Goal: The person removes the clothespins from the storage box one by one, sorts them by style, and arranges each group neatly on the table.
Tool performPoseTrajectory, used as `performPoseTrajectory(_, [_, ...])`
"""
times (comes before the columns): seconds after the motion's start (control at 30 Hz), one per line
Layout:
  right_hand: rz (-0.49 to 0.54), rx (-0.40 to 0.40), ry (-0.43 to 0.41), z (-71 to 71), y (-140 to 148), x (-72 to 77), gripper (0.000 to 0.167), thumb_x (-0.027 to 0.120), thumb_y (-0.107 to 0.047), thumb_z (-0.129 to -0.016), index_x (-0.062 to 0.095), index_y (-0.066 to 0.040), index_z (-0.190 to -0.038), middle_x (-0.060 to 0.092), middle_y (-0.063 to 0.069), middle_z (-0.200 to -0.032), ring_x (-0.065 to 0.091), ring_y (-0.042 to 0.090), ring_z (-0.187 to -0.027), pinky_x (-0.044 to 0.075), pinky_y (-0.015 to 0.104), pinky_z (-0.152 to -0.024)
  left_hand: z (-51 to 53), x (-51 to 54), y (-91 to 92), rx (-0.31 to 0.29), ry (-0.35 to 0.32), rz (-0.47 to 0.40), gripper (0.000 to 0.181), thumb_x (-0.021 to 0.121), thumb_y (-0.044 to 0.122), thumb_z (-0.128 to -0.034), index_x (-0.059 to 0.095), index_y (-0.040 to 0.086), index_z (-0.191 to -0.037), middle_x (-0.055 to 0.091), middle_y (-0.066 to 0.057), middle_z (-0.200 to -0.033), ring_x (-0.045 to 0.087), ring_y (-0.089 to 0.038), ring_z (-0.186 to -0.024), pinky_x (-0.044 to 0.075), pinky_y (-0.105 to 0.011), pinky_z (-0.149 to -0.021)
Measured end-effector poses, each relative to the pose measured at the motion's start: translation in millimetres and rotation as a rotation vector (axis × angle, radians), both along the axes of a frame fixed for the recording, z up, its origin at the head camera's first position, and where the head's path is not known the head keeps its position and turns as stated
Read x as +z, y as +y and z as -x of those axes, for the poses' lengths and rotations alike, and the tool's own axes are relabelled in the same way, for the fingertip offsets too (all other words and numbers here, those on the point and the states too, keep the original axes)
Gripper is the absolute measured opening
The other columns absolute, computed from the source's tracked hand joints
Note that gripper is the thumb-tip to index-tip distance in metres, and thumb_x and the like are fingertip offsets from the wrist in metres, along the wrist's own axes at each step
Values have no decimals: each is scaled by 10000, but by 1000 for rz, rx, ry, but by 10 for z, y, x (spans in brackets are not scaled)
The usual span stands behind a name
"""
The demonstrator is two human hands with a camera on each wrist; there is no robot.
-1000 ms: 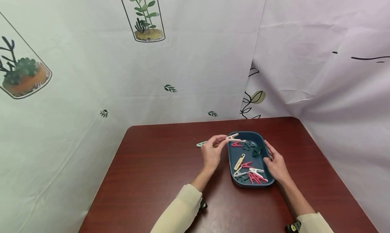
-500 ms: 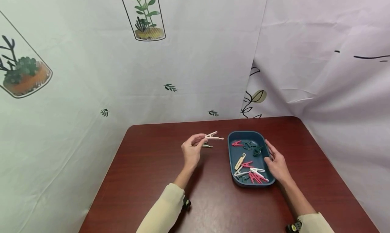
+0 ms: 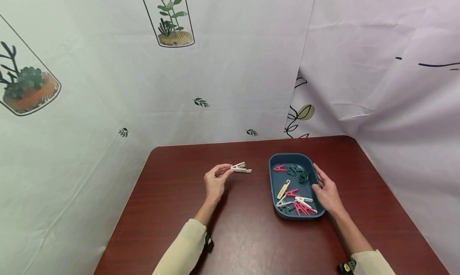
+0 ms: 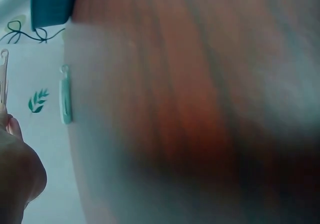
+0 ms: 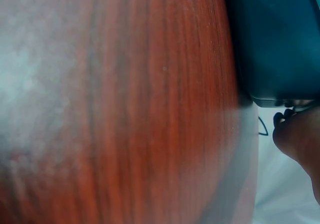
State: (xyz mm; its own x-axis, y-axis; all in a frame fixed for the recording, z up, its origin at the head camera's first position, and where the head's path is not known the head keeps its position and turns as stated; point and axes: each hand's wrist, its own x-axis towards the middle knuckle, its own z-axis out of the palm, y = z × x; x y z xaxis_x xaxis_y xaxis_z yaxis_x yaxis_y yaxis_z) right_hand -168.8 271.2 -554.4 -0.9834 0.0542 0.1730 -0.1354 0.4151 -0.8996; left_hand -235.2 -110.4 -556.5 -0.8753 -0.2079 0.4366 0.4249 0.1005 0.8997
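Observation:
My left hand (image 3: 215,183) pinches a pale pinkish-white clothespin (image 3: 240,168) by its near end, over the table left of the blue tray. In the left wrist view a mint-green clothespin (image 4: 65,101) with a small hook lies on the table, apart from the fingers; the head view hides it behind the pale one. My right hand (image 3: 328,195) grips the right wall of the blue plastic tray (image 3: 298,187), thumb at the rim and fingers along the outside. Inside lie red clothespins (image 3: 302,208), a white one (image 3: 303,200), a cream one (image 3: 283,190) and dark green clips (image 3: 303,176).
A dark red wooden table (image 3: 172,195) carries everything, its far edge close to a printed white cloth (image 3: 230,67) behind. Dark devices (image 3: 346,268) are strapped at both wrists.
My left hand has moved left from above the tray with the pale clothespin, then dropped toward the mint-green one. The right hand has stayed on the tray.

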Motion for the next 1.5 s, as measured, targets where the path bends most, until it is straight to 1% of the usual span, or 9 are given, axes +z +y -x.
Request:
performPoseTrajectory(0.17, [15, 5, 12, 10, 4, -5, 711, 497, 127, -1009, 279, -22, -1669, 352, 291, -1649, 412, 494, -1459, 388, -1, -893, -5, -103, -59, -29, -76, -7, 197, 882, -55, -821, 806, -58, -1002, 787, -228, -965, 785, -314, -870, 585, -174, -743])
performPoseTrajectory(0.43, [12, 8, 30, 22, 21, -19, 721, 499, 148, -995, 286, -15, -1665, 368, 299, -1638, 422, 497, -1451, 379, -2, -900, -1, -181, -98, -87, -204, -25, 201, 874, -72, -824, 796, -69, -1010, 785, -236, -984, 790, -260, -906, 590, -181, -760])
performPoseTrajectory(0.67, [11, 15, 31, 28, 36, -36, 710, 491, 148, -1002, 267, 10, -1662, 355, 318, -1636, 411, 513, -1452, 362, -3, -911, -17, -236, -92, -123, -272, 36, 191, 870, -74, -828, 794, -71, -1003, 793, -206, -967, 790, -234, -895, 591, -185, -754])
performPoseTrajectory(0.93, [10, 9, 15, 38, 45, -50, 704, 491, 137, -1013, 265, 1, -1665, 355, 317, -1638, 415, 500, -1457, 403, 43, -958, -35, -218, -90, -122, -284, 113, 182, 866, -86, -823, 802, -53, -991, 793, -200, -952, 787, -329, -922, 595, -187, -748])
performPoseTrajectory(1.0, [11, 8, 17, 37, 46, -49, 705, 497, 139, -1012, 268, 3, -1664, 360, 319, -1634, 419, 501, -1453, 397, 34, -945, -41, -214, -85, -117, -277, 139, 187, 860, -92, -824, 800, -59, -998, 790, -214, -951, 783, -370, -931, 617, -250, -766])
performPoseTrajectory(1.13, [7, 5, 14, 35, 49, -45, 711, 500, 143, -1007, 272, -3, -1665, 359, 307, -1640, 417, 492, -1459, 364, 16, -936, -26, -239, -97, -105, -270, 189, 180, 863, -70, -832, 810, -30, -999, 800, -170, -939, 791, -324, -923, 620, -266, -775])
performPoseTrajectory(1.23, [-12, 1, 12, 40, 53, -62, 713, 497, 152, -1002, 270, 8, -1662, 357, 309, -1640, 413, 497, -1460, 343, 17, -949, -18, -250, -121, -82, -266, 273, 172, 880, -17, -840, 826, 21, -998, 811, -93, -927, 795, -229, -910, 601, -204, -762])
performPoseTrajectory(1.33, [-13, 0, 18, 48, 55, -75, 710, 495, 162, -996, 276, 22, -1656, 358, 315, -1637, 411, 502, -1458, 336, 16, -949, -28, -239, -138, -61, -252, 348, 171, 886, 13, -845, 831, 42, -1004, 813, -66, -926, 794, -210, -911, 596, -203, -760])
performPoseTrajectory(1.5, [-3, 7, 24, 53, 48, -51, 714, 501, 157, -993, 278, 15, -1657, 361, 308, -1638, 411, 493, -1462, 339, 18, -950, -35, -227, -144, -70, -251, 375, 176, 882, 8, -848, 827, 31, -1014, 812, -71, -926, 794, -213, -903, 600, -201, -747])
